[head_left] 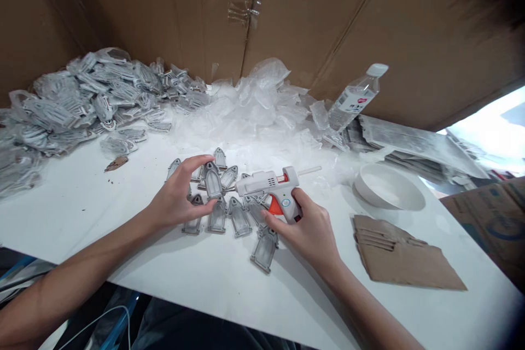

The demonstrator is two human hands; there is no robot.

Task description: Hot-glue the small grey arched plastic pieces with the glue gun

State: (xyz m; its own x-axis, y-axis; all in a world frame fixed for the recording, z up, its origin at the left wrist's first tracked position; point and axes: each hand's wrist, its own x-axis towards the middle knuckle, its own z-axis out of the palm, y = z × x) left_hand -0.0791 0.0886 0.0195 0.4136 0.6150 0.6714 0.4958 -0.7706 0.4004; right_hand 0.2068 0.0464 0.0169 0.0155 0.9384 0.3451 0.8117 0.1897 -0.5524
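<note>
While the left hand [180, 192] pinches one grey arch-shaped piece [213, 179] upright above the rows of like pieces [240, 217] on the white table [213, 284], the right hand [309, 229] grips the glue gun [273, 186], nozzle aimed left at it, steadying both.
</note>
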